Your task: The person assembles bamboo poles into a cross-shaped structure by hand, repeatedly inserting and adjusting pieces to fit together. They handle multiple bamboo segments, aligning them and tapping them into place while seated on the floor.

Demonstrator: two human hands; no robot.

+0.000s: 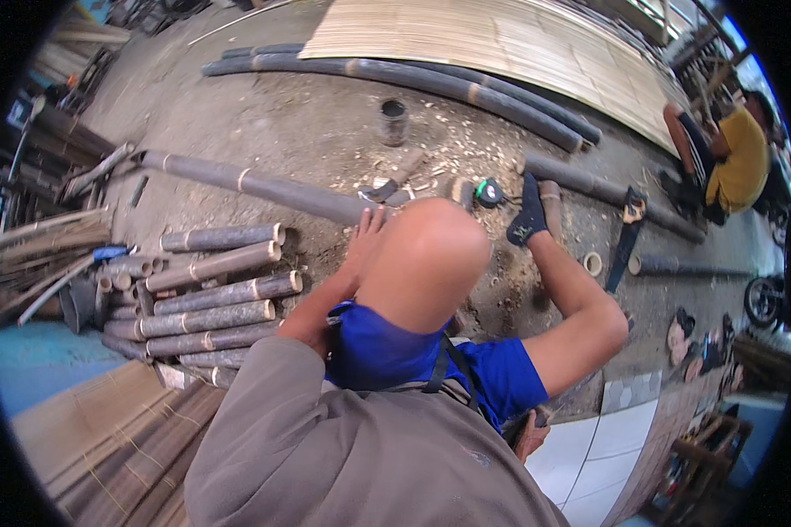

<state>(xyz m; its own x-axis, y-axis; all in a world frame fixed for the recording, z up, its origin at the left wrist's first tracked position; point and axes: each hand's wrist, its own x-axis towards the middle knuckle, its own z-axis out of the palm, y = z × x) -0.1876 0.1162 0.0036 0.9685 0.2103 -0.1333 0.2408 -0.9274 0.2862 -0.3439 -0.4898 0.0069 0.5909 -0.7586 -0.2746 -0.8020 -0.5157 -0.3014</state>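
My left hand (366,239) lies beside my raised knee, its fingers stretched out against the near end of a long dark bamboo pole (281,191). That pole runs off to the left over the dirt floor; my knee covers part of its near end. Low by my right hip, my right hand (530,436) is partly hidden, with its fingers curled at a dark object that I cannot make out. Past my knee are a green and black tape measure (489,193), wood chips (426,176) and a dark-bladed tool (378,191). My right foot (527,215) rests near a short bamboo piece (550,204).
Cut bamboo lengths (215,266) are piled left. A handsaw (626,235) leans across another pole (606,191) at right. Farther off are a metal can (394,125), dark poles (448,85) and a slatted bamboo panel (492,44). A person in yellow (736,162) sits far right.
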